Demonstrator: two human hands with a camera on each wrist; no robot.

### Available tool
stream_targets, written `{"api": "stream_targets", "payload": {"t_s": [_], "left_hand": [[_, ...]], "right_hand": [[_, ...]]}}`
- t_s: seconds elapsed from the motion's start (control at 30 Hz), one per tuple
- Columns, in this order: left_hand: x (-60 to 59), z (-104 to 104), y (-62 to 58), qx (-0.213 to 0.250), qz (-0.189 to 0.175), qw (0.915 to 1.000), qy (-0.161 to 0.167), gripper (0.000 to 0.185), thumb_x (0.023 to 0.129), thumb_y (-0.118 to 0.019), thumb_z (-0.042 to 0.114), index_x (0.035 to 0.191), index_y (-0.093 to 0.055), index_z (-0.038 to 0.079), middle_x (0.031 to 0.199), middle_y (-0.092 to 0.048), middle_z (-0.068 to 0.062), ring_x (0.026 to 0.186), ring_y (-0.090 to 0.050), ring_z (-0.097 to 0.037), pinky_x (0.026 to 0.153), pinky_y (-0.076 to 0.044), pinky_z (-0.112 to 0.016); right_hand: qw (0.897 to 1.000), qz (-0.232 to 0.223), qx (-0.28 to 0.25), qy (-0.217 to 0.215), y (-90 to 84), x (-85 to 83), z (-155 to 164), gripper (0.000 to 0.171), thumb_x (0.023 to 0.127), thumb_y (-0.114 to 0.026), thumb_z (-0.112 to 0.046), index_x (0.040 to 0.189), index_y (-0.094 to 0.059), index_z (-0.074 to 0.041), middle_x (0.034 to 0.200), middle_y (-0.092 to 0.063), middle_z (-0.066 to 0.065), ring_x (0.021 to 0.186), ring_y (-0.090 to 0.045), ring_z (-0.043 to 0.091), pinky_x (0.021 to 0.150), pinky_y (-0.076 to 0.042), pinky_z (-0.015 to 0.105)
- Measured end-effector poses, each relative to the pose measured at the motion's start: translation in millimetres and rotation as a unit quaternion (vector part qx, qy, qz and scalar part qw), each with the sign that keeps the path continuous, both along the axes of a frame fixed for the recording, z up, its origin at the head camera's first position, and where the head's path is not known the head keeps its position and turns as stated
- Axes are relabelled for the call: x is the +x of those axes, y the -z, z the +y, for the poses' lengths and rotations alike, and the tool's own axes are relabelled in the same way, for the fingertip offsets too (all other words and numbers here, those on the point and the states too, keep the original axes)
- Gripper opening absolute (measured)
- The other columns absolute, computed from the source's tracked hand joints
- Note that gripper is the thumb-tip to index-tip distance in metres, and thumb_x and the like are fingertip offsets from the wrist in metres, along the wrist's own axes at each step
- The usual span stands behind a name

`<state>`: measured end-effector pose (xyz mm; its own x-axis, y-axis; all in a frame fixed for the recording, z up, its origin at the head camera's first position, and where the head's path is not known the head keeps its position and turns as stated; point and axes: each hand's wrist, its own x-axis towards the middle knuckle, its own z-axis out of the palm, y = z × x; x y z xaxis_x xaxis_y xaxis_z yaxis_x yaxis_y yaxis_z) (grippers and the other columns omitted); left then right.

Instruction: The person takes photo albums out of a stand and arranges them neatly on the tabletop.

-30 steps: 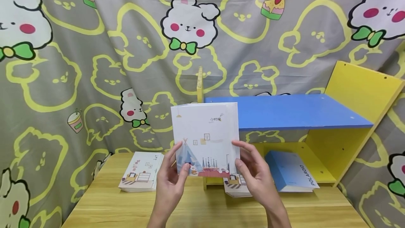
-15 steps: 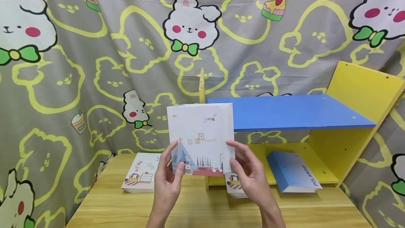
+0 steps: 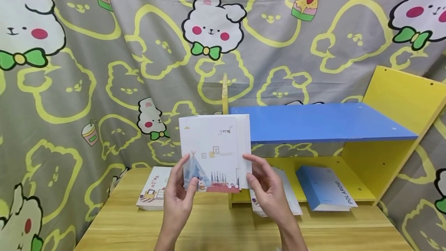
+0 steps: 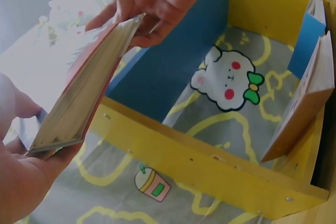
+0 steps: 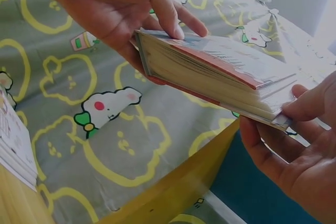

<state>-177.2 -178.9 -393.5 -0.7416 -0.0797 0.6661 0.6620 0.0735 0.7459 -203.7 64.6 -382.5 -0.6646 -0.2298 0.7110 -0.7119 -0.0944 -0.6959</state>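
Both hands hold up a white photo album [image 3: 209, 154] with a blue tent and furniture printed on its cover. My left hand [image 3: 179, 193] grips its left edge, thumb on the front. At the right edge, my right hand [image 3: 268, 187] pinches the album between thumb and fingers; the pages there stick out past the cover in a step. In the right wrist view, the cover [image 5: 210, 56] is slightly lifted along that side and glossy pages [image 5: 270, 95] show beneath. The left wrist view shows the thick page block [image 4: 79, 98] between the covers.
A similar white album [image 3: 153, 193] lies on the wooden table [image 3: 139, 235] at left. Another [image 3: 287, 193], partly behind my right hand, and a blue POLAROID album [image 3: 324, 189] lie at the shelf's yellow base. The blue shelf board [image 3: 324, 121] spans above them, with a patterned curtain [image 3: 278, 57] behind.
Both hands and the album have shifted left in the head view. At its right edge the pages now stand out from the cover, and more of the album behind my right hand shows.
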Motion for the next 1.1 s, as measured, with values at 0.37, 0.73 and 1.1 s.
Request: {"api": "stream_targets", "payload": {"t_s": [0.37, 0.73, 1.1], "left_hand": [[-1.7, -15.4, -1.7, -0.003, 0.031, 0.9995, 0.001, 0.063, 0.097, -0.053, -0.018, 0.155, -0.039, 0.003, 0.159, -0.042, -0.014, 0.093, -0.056, -0.013, 0.047, -0.04, -0.027], [-0.4, -25.1, -0.9, 0.004, 0.027, 0.9996, -0.008, 0.062, 0.097, -0.052, -0.018, 0.155, -0.039, 0.001, 0.159, -0.042, -0.016, 0.107, -0.056, -0.017, 0.061, -0.048, -0.024], [0.1, -35.2, -2.9, 0.009, 0.023, 0.9995, -0.02, 0.06, 0.097, -0.053, -0.018, 0.154, -0.041, -0.001, 0.155, -0.047, -0.018, 0.104, -0.06, -0.014, 0.071, -0.053, -0.019]], "right_hand": [[1.0, 0.011, -0.01, -0.003, 1.2, -3.2, -15.0, 0.051, 0.1, -0.05, 0.015, 0.147, -0.05, -0.005, 0.074, -0.052, 0.006, 0.049, -0.029, 0.013, 0.042, -0.031, 0.031], [1.0, -0.001, -0.016, -0.015, 0.8, -2.0, -24.8, 0.051, 0.101, -0.05, 0.013, 0.148, -0.05, -0.006, 0.097, -0.069, 0.012, 0.049, -0.03, 0.014, 0.042, -0.032, 0.024], [1.0, -0.011, -0.017, -0.018, -0.7, -0.7, -36.9, 0.051, 0.101, -0.05, 0.012, 0.148, -0.05, -0.009, 0.077, -0.056, 0.009, 0.052, -0.029, 0.014, 0.044, -0.033, 0.028]]}}
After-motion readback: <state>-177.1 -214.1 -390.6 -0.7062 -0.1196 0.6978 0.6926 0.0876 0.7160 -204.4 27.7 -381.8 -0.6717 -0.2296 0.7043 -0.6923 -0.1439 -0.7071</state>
